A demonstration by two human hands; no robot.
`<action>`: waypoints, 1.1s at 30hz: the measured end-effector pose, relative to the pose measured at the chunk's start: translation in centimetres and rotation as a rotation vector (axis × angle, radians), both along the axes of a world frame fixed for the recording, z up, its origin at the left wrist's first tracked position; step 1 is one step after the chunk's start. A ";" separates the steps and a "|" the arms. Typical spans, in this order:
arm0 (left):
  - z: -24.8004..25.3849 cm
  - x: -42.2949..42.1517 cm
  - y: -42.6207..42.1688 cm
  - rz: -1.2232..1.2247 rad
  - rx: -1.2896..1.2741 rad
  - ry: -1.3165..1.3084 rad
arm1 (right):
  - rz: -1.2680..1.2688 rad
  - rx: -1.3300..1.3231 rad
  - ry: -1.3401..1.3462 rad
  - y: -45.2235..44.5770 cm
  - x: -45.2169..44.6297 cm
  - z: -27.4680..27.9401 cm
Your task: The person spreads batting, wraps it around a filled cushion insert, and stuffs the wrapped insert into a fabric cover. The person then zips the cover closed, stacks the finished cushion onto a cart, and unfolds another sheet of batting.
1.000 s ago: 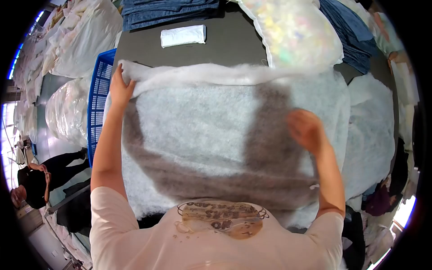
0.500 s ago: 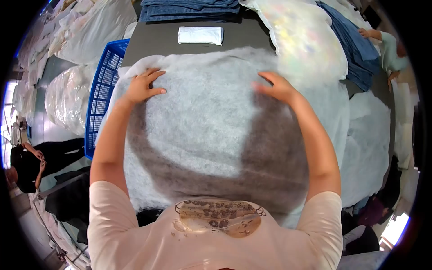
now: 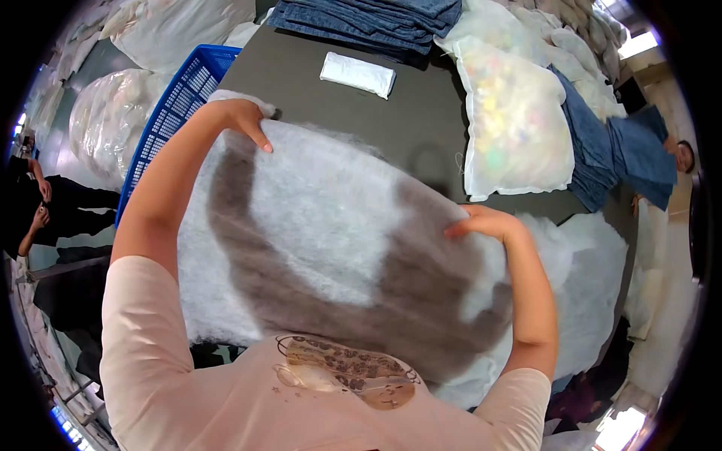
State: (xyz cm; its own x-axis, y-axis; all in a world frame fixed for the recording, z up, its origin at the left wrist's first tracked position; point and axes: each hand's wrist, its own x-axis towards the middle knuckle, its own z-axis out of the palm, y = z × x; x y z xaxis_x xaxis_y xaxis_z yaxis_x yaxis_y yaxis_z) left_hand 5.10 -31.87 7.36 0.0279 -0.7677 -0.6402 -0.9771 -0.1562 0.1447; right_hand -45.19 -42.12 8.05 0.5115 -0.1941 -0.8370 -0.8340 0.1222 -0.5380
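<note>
A large sheet of white fluffy wadding (image 3: 323, 218) covers the near part of the dark table, and the shadows of my arms fall across it. My left hand (image 3: 242, 120) is closed on its far left edge, thumb on top and fingers mostly hidden behind the fold. At the far right edge, my right hand (image 3: 489, 223) pinches the wadding between thumb and fingers. The edge between both hands is lifted and slants down toward the right. Beyond it lies a small white wrapped packet (image 3: 358, 74), touched by neither hand.
A blue plastic basket (image 3: 169, 113) stands at the table's left side. Folded denim (image 3: 361, 26) is stacked at the far edge. A stuffed translucent bag (image 3: 511, 120) lies to the right, beside more denim (image 3: 587, 150). Another person (image 3: 683, 156) handles denim at the far right.
My hands have gone from resting on the wadding to gripping its far edge. That edge is now drawn toward me, most at the right, baring more table. The view has turned slightly.
</note>
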 end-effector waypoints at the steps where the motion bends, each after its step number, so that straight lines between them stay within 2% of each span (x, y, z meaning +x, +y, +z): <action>1: 0.1 -0.3 -0.1 0.013 0.009 0.017 | 0.094 -0.306 0.131 -0.4 -1.0 -0.7; 3: -1.9 -0.5 0.9 0.042 -0.220 -0.080 | 0.272 -0.927 0.386 -1.2 -3.3 -1.1; 5: -4.7 -0.6 3.3 0.019 -0.522 -0.242 | 0.043 -1.175 0.282 -1.0 -6.8 -0.7; 6: -4.1 -1.7 4.7 0.083 -0.529 -0.247 | -0.075 -1.286 0.229 0.0 -8.4 -0.5; 8: -7.1 -1.9 9.3 0.026 -1.021 -0.238 | -0.152 -1.377 0.142 3.7 -10.8 1.4; 10: -4.5 -5.7 15.2 0.091 -0.916 -0.113 | -0.191 -1.458 0.104 8.8 -13.0 1.9; 12: -2.1 -10.2 21.5 0.161 -0.828 -0.113 | -0.186 -1.557 0.122 13.8 -14.6 2.3; 14: -1.4 -13.4 27.2 0.141 -0.716 -0.057 | -0.275 -1.588 0.176 17.4 -17.5 0.1; 15: -1.5 -14.7 29.5 0.090 -0.660 -0.004 | -0.331 -1.605 0.203 19.4 -19.0 -2.3; 16: -1.9 -15.5 31.8 0.030 -0.602 0.040 | -0.281 -1.472 0.317 20.7 -21.7 -6.2; 17: -4.8 -15.2 34.4 -0.037 -0.616 0.119 | -0.234 -1.318 0.423 22.3 -24.1 -9.4; 19: -6.9 -15.6 37.3 -0.053 -0.678 0.136 | -0.275 -1.328 0.456 23.8 -24.3 -10.7; 21: -7.3 -14.9 37.4 -0.070 -0.770 0.138 | -0.368 -1.111 0.434 23.1 -22.6 -6.1; 23: -6.8 -15.5 37.0 -0.045 -0.802 0.164 | -0.551 -1.314 0.002 23.8 -19.9 0.4; 24: -7.1 -15.4 37.1 -0.051 -0.821 0.176 | -0.685 -1.398 -0.164 25.8 -16.9 6.0; 25: -7.5 -15.2 37.4 -0.056 -0.827 0.191 | -0.859 -1.357 -0.388 28.5 -14.5 11.4; 26: -7.6 -15.1 37.4 -0.068 -0.840 0.210 | -0.803 -1.528 -0.495 32.3 -12.4 16.6; 28: -8.2 -14.7 37.7 -0.114 -0.867 0.206 | -1.003 -1.889 -0.500 43.2 -7.5 23.4; 30: -8.8 -14.5 37.5 -0.144 -0.895 0.201 | -0.399 -1.832 -0.961 52.3 -9.1 26.9; 32: -9.0 -14.1 37.5 -0.198 -0.889 0.201 | -0.117 -1.724 -1.216 56.9 -6.8 28.3; 33: -9.0 -13.9 37.4 -0.219 -0.890 0.219 | -0.152 -1.698 -1.274 58.1 -3.7 28.6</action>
